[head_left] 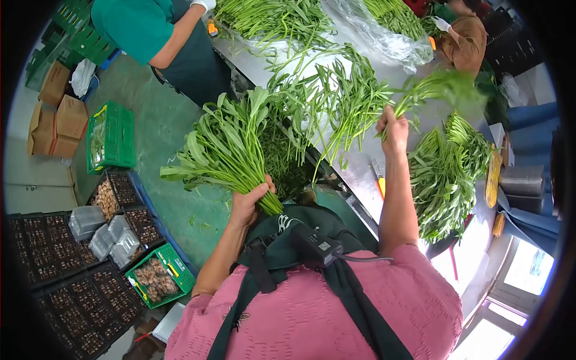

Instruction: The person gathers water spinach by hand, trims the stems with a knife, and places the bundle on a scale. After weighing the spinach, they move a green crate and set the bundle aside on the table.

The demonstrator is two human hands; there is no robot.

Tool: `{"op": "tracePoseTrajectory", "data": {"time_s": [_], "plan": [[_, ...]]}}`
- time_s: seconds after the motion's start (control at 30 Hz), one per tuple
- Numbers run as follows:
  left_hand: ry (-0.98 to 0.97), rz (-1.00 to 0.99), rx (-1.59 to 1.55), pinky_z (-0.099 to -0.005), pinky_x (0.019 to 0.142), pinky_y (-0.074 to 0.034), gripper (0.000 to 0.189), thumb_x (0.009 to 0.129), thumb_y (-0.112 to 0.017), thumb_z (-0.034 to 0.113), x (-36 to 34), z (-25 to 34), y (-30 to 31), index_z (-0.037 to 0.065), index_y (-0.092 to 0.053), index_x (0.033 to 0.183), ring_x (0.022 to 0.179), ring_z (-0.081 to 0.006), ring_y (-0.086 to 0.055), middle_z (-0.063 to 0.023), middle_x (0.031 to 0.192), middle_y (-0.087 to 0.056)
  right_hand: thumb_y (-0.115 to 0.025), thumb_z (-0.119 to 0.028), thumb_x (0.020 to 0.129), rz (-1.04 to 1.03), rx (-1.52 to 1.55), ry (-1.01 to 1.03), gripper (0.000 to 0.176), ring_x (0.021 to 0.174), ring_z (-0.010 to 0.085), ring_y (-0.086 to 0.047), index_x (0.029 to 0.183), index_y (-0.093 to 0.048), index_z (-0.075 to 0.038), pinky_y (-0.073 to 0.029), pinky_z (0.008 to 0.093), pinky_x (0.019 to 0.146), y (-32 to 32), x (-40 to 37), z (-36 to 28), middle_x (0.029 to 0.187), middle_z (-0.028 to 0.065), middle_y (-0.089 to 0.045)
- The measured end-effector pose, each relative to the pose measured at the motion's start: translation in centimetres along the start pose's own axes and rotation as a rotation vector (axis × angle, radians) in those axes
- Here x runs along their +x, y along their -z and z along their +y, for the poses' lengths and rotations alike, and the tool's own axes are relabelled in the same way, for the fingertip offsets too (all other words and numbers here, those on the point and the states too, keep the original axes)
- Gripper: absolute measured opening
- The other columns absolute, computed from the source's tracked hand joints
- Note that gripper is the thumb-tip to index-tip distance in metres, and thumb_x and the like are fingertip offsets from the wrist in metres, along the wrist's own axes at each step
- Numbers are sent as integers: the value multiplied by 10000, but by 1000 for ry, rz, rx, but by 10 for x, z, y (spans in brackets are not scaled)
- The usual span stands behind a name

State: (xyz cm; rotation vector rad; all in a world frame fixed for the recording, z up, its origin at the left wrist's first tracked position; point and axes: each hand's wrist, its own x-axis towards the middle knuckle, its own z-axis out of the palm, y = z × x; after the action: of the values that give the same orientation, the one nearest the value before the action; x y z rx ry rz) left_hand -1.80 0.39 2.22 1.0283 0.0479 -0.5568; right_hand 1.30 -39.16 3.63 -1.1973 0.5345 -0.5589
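Through the head camera I see my left hand (pixel 245 207) clamped around the lower stems of a thick bunch of long-leaved green vegetable (pixel 223 144), left of the centre of the frame; its leaves point to the upper left. My right hand (pixel 393 131), right of the centre, is closed on a smaller, slender green bunch (pixel 420 94), whose leafy end is blurred at the upper right.

To handle these stems well, I should grip firmly but without crushing, low on the stems, so that the leaves can spread freely. I would bring the stem ends level, and turn both bunches the same way before they touch. The right forearm should pass carefully beside the knife with the orange-yellow handle (pixel 381 185), which lies on the shiny metal table (pixel 364 174).

Now I count: two hands of mine, two held bunches, and one such knife near my forearm. On the table I find four areas of greens: one loose layer (pixel 342 90) in the upper middle, one neat pile (pixel 444 180) at the right, and two heaps at the top edge. At the left, two green plastic crates (pixel 127 141) stand apart on the floor; the single stems I cannot count
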Motion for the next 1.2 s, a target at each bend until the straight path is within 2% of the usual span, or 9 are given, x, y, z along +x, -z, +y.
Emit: {"op": "tracePoseTrajectory", "data": {"time_s": [0.17, 0.27, 0.33, 0.37, 0.57, 0.8, 0.87, 1.07, 1.2], "plan": [[-13, 18, -10, -299, 686, -525, 239, 850, -693, 104, 1, 4, -8, -3, -607, 1047, 789, -167, -630, -83, 878, -642, -664, -156, 897, 85, -372, -223, 153, 470, 103, -444, 860, -579, -35, -362, 294, 424, 0, -7, 42, 601, -9, -488], [-15, 31, -15, -302, 687, -525, 239, 849, -693, 98, 1, 5, -8, -2, -604, 1047, 790, -171, -629, -81, 883, -638, -688, -243, 848, 65, -772, -218, 259, 544, 234, -606, 873, -651, 12, -477, 384, 517, 2, -4, 78, 650, 108, -630], [-19, 25, -12, -304, 688, -525, 239, 848, -693, 94, 1, 5, -7, -2, -602, 1047, 791, -173, -628, -81, 886, -637, -665, -344, 819, -1, -1169, 81, 366, 769, 380, -696, 916, -699, 8, -537, 463, 702, -3, -11, 91, 826, 255, -696], [-24, 20, -11, -306, 689, -524, 239, 847, -692, 90, 1, 5, -7, -3, -600, 1047, 792, -175, -628, -81, 889, -636, -644, -426, 813, 3, -1252, -40, 422, 917, 435, -668, 951, -711, -33, -524, 500, 813, -4, -12, 95, 925, 303, -664], [-34, 24, -24, -312, 689, -522, 229, 848, -688, 84, 1, 2, -1, -6, -600, 1039, 793, -176, -626, -88, 887, -635, -644, -447, 833, -165, -1505, -172, 458, 914, 418, -684, 959, -702, -11, -546, 490, 814, -27, -46, 84, 954, 275, -688], [-38, 14, -20, -314, 692, -524, 236, 846, -697, 105, 2, 7, -5, -8, -604, 1030, 794, -177, -625, -89, 879, -633, -615, -412, 858, -185, -1540, -97, 442, 909, 418, -683, 985, -656, 9, -547, 502, 804, -20, -46, 116, 932, 265, -688], [-36, 27, -25, -310, 693, -522, 242, 843, -702, 116, 2, 9, -7, -7, -605, 1028, 791, -175, -625, -88, 875, -633, -615, -340, 863, -195, -1355, 67, 383, 836, 416, -684, 984, -619, 23, -540, 493, 740, -9, -38, 134, 852, 261, -680], [8, 8, 6, -339, 697, -516, 310, 835, -695, 107, 4, 4, 3, 4, -548, 1088, 821, -201, -615, -89, 945, -617, -629, -235, 867, -34, -927, 257, 272, 696, 412, -656, 936, -573, 23, -494, 460, 625, -32, -38, 35, 743, 253, -643], [-14, -7, 18, -342, 698, -520, 319, 835, -700, 117, 5, 3, 3, 1, -553, 1093, 826, -200, -617, -89, 943, -617, -641, -266, 885, 50, -1009, 221, 283, 728, 422, -658, 953, -593, 4, -502, 481, 656, -28, -40, -17, 760, 257, -646]]}}
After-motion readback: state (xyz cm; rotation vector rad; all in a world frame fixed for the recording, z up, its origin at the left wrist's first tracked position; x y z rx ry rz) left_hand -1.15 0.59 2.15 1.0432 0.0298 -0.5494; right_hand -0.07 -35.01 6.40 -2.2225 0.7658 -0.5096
